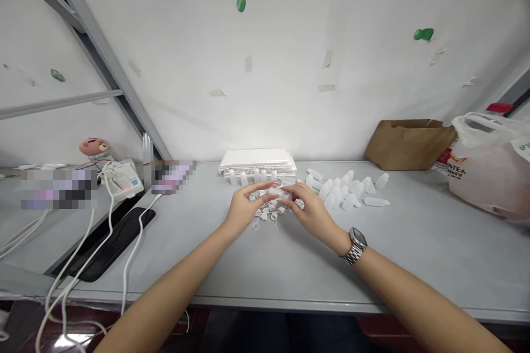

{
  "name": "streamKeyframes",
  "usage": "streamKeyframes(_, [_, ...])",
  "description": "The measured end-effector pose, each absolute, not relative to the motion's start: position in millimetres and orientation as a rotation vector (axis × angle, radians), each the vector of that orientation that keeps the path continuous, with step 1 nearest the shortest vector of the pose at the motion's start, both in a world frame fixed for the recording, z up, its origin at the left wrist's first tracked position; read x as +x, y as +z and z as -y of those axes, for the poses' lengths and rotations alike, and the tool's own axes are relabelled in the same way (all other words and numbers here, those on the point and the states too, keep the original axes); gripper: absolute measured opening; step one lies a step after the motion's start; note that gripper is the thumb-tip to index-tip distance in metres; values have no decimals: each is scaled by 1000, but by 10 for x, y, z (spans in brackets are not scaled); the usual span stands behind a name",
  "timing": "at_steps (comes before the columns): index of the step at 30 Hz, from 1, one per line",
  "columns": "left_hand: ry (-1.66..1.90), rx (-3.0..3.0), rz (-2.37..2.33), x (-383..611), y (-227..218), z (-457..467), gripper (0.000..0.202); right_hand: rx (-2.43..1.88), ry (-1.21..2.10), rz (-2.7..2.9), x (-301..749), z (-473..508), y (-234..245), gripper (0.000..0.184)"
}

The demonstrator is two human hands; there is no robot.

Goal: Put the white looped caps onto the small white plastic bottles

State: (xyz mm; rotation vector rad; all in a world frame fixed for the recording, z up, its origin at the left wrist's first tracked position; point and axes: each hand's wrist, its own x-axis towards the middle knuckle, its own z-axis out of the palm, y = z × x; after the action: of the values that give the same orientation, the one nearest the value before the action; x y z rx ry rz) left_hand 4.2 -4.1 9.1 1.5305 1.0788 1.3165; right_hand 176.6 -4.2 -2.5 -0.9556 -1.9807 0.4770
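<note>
— Where's the small clear bottle [278, 192]?
— Between both hands, just above the desk [265, 270], long axis running left to right, lying level.
— And the hands?
— The left hand [245, 208] pinches its left end, fingers curled; the right hand [311, 210] grips the right end, a metal watch [355, 245] on its wrist.
— Around them?
— Loose caps [267, 215] beneath, more bottles [348, 190] right of the right hand.
— Any writing?
— A plastic bag [491, 171] far right shows "TEA"; the rest I can't read.
</note>
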Motion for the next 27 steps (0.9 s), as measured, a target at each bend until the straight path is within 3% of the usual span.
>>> streamKeyframes(16, [1318,1535,-1057,15,89,38,17,-940,516,1968,1756,68,-18,21])
streamKeyframes(22, [1318,1496,-1051,11,79,31,23,-1063,1131,1763,1729,68,75,22])
streamKeyframes(27, [1276,1397,-1014,22,56,16,33,-889,1572,1435,1718,36,59,25])
